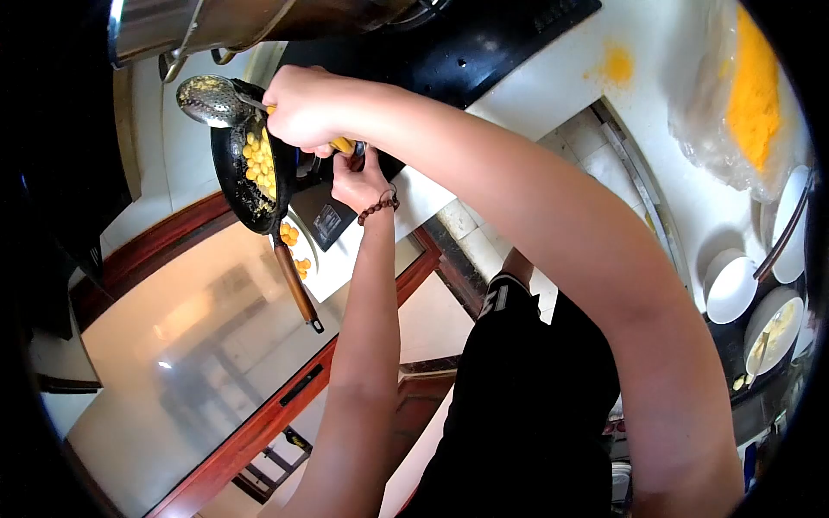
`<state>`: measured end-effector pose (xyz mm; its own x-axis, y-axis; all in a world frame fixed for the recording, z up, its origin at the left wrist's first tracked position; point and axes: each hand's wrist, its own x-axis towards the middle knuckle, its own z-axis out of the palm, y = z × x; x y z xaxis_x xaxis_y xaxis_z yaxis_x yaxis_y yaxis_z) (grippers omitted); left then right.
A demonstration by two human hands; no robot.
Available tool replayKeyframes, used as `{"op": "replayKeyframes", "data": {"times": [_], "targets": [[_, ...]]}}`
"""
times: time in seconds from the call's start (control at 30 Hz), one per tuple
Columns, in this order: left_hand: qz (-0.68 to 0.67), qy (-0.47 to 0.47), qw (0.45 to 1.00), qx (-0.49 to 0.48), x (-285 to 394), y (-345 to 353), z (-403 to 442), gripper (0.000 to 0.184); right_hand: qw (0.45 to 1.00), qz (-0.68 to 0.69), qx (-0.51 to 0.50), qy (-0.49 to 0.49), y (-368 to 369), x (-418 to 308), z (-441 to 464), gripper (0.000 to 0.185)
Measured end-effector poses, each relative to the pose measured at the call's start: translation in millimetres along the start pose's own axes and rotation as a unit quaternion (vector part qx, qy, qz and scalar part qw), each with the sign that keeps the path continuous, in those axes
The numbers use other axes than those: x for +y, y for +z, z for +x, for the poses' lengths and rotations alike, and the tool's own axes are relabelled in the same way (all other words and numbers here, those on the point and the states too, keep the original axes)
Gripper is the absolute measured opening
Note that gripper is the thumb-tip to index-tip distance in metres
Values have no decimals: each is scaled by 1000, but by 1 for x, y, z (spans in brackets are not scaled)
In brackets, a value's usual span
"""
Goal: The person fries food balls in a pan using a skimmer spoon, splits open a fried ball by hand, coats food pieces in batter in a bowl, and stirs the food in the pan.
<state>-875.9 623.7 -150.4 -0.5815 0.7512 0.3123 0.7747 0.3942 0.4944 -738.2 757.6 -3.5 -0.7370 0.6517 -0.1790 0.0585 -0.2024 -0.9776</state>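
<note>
My right hand [302, 108] is closed around the handle of a perforated metal skimmer [211, 99]. The skimmer's head, with bits of food on it, is over the edge of a black wok [229, 168]. Many small yellow pieces [259, 164] lie inside the wok, whose wooden handle [295, 285] points toward the lower part of the view. Below the right hand, my left hand [361, 183], with a beaded bracelet at the wrist, has its fingers pinched together near the stove's front edge. What they grip is partly hidden.
A black glass stove [440, 60] and a large metal pot [276, 19] are at the top. Behind the wok handle, a plate [313, 274] holds orange balls. At right are a plastic bag of orange crumbs [751, 108], spilled orange powder [617, 65], a white bowl [730, 287] and another bowl [777, 324].
</note>
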Motion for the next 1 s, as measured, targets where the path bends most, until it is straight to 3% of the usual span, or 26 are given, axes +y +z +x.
{"op": "replayKeyframes", "data": {"times": [0.07, 0.13, 0.17, 0.27, 0.33, 0.47, 0.5, 0.73, 0.83, 1.0], "targets": [[-17, -9, 1000, -15, -3, -4, 2, 29, 998, -51, -32, -31, -3, 0, -2, 40], [-35, 2, 998, -50, -3, -16, 4, 37, 995, 97, 7, -26, 5, 2, -17, 31], [3, 9, 999, -42, -2, -28, 3, 44, 994, 108, 13, -23, 6, -3, -25, 32], [-103, -47, 992, -60, 20, -73, -19, 44, 969, 246, -24, 20, 11, -15, -48, 44], [-149, 4, 982, -114, 22, -115, -41, 42, 977, 206, -1, 53, 19, -35, -63, 49], [-213, -73, 954, -197, 39, -217, -75, 34, 982, 162, 8, 92, 34, -77, -79, 51], [-221, -72, 954, -188, 32, -235, -81, 30, 986, 142, 26, 81, 39, -84, -81, 45], [-293, -121, 946, -64, -41, -343, -54, 22, 988, -135, 46, 59, 81, -131, -72, 47], [-333, -191, 923, -37, -96, -345, -28, 19, 982, -152, 27, 110, 114, -140, -56, 47], [-329, -155, 931, -17, -158, -352, 15, 17, 973, -154, -23, 171, 186, -136, -37, 48]]}}
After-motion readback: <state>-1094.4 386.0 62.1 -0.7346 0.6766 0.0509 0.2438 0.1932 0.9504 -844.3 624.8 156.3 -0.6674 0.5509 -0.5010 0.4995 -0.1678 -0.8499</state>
